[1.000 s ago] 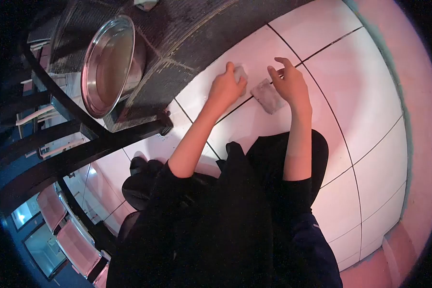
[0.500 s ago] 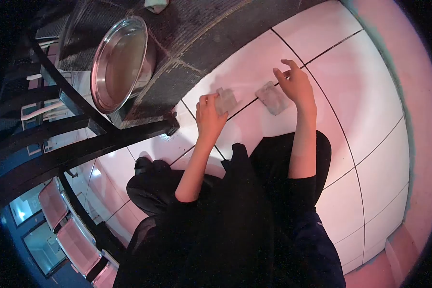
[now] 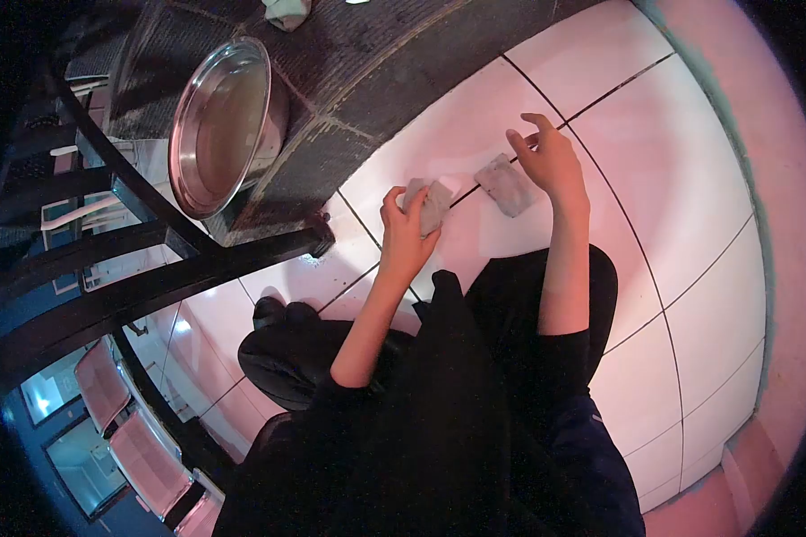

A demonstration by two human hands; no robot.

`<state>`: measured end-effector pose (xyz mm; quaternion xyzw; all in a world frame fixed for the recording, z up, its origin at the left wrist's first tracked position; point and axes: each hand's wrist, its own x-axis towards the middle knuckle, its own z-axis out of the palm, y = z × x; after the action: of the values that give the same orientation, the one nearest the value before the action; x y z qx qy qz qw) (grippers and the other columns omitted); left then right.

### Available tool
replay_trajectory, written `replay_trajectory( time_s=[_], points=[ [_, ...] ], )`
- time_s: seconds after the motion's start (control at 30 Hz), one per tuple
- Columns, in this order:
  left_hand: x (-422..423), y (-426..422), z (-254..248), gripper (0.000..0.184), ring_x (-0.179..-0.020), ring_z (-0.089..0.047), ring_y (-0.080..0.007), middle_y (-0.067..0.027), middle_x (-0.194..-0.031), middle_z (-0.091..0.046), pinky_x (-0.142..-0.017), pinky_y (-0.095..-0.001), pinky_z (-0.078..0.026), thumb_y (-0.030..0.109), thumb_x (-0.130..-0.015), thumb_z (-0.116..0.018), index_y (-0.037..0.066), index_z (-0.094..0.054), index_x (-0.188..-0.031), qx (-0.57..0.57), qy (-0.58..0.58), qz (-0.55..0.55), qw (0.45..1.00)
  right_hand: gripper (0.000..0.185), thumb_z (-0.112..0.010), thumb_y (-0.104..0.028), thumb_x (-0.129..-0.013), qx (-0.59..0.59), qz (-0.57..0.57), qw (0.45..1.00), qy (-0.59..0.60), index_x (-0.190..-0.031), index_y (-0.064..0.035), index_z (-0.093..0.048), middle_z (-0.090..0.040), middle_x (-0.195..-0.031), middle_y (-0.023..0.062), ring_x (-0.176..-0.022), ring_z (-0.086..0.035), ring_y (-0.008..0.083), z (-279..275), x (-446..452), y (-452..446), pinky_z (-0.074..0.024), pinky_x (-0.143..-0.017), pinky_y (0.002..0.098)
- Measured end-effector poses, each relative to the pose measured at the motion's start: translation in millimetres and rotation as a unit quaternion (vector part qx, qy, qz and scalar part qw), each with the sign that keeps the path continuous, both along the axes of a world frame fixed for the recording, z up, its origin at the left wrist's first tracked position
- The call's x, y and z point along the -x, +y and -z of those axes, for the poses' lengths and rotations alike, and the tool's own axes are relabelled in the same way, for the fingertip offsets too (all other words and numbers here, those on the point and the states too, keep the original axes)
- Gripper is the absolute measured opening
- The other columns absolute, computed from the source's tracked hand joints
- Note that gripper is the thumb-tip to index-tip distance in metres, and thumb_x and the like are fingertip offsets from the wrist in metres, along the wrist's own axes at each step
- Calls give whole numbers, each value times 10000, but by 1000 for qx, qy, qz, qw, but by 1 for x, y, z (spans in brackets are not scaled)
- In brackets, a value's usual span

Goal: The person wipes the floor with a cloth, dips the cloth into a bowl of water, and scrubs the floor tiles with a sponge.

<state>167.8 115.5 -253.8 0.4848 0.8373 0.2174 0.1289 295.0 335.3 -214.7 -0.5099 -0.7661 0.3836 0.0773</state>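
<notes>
My left hand [image 3: 408, 242] has its fingers bent over a small grey block-like pad [image 3: 433, 209], held at or just above the white tiled floor [image 3: 627, 215]. Whether the pad is cloth or something stiffer I cannot make out. A second grey rectangular pad [image 3: 507, 185] lies flat across a dark tile joint, to the right of the first. My right hand [image 3: 552, 166] hovers just beside that second pad, with thumb and forefinger apart and nothing between them. Its other fingers are partly hidden.
A metal basin [image 3: 219, 134] of cloudy liquid stands on the dark ribbed step [image 3: 349, 94] at upper left, near a crumpled pale cloth [image 3: 287, 12]. A black frame leg [image 3: 269, 248] reaches the floor on the left. Metal chairs [image 3: 148, 456] stand at lower left.
My left hand has moved slightly down and right, its fingers now spread over the top of the grey pad, which has turned a little. My right hand has barely moved.
</notes>
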Motion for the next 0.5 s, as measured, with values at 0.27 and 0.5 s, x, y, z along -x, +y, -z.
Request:
replay_trajectory(
  time_s=[0.27, 0.5],
  points=[
    [13, 27, -13, 574, -939, -540, -416, -230, -1082, -547, -845, -441, -441, 221, -753, -691, 61, -431, -1239, -89, 14, -55, 994, 481, -561, -408, -845, -5, 0, 1000, 11, -1220, -110, -526, -654, -994, 160, -957, -629, 286, 1, 0, 0, -497, -796, 400],
    [23, 58, -20, 533, -969, -544, -417, -217, -1101, -481, -803, -435, -481, 200, -742, -695, 160, -469, -1223, -31, -27, 1, 999, 481, -560, -405, -846, 2, -2, 1000, 3, -1221, -106, -524, -652, -1005, 162, -964, -628, 286, -3, 1, 0, -496, -797, 399]
  ],
)
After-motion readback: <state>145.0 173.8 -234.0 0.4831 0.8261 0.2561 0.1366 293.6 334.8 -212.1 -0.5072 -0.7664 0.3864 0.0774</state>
